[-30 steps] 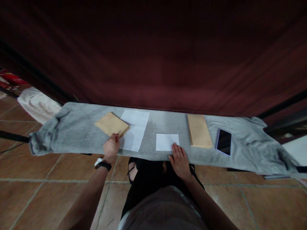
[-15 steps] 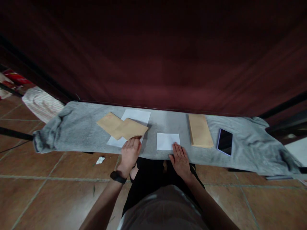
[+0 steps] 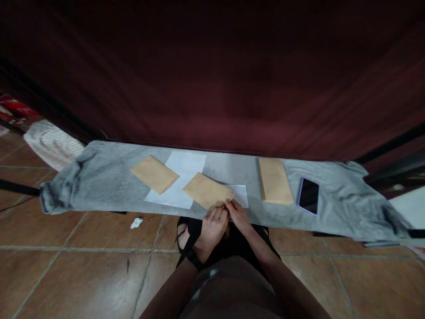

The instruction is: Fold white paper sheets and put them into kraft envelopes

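A brown paper envelope (image 3: 207,190) lies slantwise in front of me, held at its near right end by both hands. My left hand (image 3: 215,226) is closed on its lower edge, fingers curled. Beside it, my right hand (image 3: 237,215) pinches the envelope's right corner. Under that end, a folded white paper (image 3: 241,195) shows in part; the rest is covered. To the left, a second brown envelope (image 3: 154,174) rests partly on a larger white sheet (image 3: 186,164).
A stack of brown envelopes (image 3: 275,179) lies on the right, with a phone (image 3: 308,196) in a purple case beyond it. Grey cloth (image 3: 109,177) covers the narrow surface. A dark red curtain (image 3: 212,88) hangs behind. Crumpled white paper (image 3: 136,223) lies on the tiled floor.
My left hand has brought one envelope right, off the other envelope and over the folded white paper. My right hand has left that paper and gripped the envelope's corner.
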`<state>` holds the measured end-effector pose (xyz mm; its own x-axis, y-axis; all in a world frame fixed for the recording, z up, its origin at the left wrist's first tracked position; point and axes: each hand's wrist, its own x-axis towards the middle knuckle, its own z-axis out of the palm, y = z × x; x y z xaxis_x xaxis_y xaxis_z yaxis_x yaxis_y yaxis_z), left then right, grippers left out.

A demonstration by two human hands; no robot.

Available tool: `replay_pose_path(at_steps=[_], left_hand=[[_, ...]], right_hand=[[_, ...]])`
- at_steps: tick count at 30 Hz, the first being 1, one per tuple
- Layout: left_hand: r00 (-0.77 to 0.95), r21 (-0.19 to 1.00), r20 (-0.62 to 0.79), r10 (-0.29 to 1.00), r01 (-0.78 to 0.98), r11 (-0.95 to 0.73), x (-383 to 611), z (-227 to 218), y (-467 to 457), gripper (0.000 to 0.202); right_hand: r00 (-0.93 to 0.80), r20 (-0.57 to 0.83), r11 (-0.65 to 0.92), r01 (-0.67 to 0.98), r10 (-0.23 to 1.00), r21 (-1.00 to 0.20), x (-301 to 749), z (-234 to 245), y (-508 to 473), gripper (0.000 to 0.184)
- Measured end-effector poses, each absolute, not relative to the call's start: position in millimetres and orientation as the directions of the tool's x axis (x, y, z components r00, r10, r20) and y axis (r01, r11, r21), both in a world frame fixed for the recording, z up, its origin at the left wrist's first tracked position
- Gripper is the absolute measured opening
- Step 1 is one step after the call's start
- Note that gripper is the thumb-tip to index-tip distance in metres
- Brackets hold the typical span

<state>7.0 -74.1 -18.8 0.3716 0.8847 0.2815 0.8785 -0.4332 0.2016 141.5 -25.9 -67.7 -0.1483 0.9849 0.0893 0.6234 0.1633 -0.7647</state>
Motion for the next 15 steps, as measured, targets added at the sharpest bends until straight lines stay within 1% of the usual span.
replay_pose_path(at_steps=[3, 5, 7, 9, 12, 15], left_hand=[[0.399, 0.222, 0.271, 0.876, 0.859, -0.461, 7.6, -21.2, -78.3, 0.026], [0.402, 0.263, 0.271, 0.874, 0.843, -0.469, 6.6, -24.5, -79.5, 0.028], [0.410, 0.303, 0.278, 0.868, 0.821, -0.485, 3.1, -28.3, -78.4, 0.034], [0.431, 0.313, 0.276, 0.859, 0.805, -0.505, -3.6, -31.8, -74.8, 0.047], [0.437, 0.283, 0.238, 0.868, 0.823, -0.492, -18.2, -35.1, -66.2, 0.071], [0.405, 0.243, 0.201, 0.892, 0.862, -0.445, -32.8, -35.3, -57.6, 0.081]], right_hand=[[-0.045, 0.001, 0.023, 0.482, 0.999, -0.876, 136.3, -73.7, -21.4, 0.040], [-0.008, -0.015, -0.010, 0.424, 1.000, -0.906, 138.2, -76.9, -20.6, 0.041], [-0.009, -0.020, -0.015, 0.378, 1.000, -0.926, 143.1, -78.2, -20.4, 0.042], [-0.037, -0.047, -0.031, 0.342, 0.998, -0.939, 149.0, -76.7, -20.7, 0.043], [-0.086, -0.145, -0.116, 0.274, 0.986, -0.955, 155.6, -69.7, -22.3, 0.047], [-0.132, -0.230, -0.201, 0.203, 0.964, -0.958, 158.7, -61.1, -24.7, 0.045]])
